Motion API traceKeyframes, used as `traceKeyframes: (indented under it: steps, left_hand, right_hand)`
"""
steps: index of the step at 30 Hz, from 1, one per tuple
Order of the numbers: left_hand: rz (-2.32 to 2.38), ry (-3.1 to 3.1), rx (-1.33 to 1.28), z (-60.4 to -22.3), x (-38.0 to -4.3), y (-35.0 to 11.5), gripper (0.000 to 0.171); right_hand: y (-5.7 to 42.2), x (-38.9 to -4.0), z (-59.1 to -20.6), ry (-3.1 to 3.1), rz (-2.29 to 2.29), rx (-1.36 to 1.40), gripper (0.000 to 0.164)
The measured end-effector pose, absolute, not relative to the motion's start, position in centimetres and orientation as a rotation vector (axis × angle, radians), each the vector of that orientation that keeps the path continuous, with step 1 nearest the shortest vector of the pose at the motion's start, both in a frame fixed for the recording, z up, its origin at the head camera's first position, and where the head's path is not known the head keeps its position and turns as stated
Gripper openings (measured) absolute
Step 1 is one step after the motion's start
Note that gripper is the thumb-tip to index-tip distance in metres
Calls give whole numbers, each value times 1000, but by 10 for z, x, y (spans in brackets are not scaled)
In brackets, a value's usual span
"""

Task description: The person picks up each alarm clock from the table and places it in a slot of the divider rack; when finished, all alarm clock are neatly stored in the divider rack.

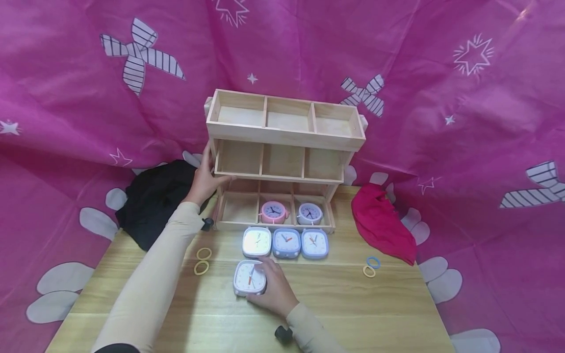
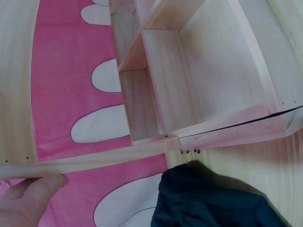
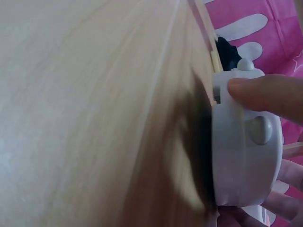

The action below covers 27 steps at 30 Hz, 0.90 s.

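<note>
My left hand holds the left side of a tiered wooden rack, its thumb by the middle tier's front edge. In the left wrist view the thumb touches a wooden bar; the other fingers are hidden. My right hand grips a white square alarm clock between thumb and fingers, face up, low over the table. Just beyond it stand a white clock and two blue clocks in a row. The rack's bottom tier holds a pink round clock and a lavender round clock.
A black cloth lies left of the rack, a red cloth to its right. Two yellow bands are on the table at left; a blue band and a yellow one sit at right. Pink fabric hangs behind.
</note>
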<state>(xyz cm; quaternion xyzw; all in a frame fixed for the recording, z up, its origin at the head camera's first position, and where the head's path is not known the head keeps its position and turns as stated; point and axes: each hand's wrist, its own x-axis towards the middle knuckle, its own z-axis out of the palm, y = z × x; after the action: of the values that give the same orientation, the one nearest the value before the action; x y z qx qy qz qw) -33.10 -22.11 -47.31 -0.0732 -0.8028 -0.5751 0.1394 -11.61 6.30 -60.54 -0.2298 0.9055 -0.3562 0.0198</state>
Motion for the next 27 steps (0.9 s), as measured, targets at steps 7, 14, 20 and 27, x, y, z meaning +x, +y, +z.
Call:
traceKeyframes:
  steps: [7, 14, 20, 27]
  left_hand:
    - [-1674, -2314, -204, -472, -330, -221, 132]
    - [-1698, -2290, -219, -471, -327, -220, 132]
    - [-1690, -2303, -214, -472, -329, -221, 132]
    - [-1674, -2318, -209, -474, -331, -223, 132]
  right_hand:
    - [67, -113, -603, 2814, -1068, -775, 87]
    - [72, -108, -602, 2806, -1081, -754, 83]
    - [72, -116, -584, 2764, -1169, -765, 76]
    - [60, -146, -564, 2820, -1362, -734, 63]
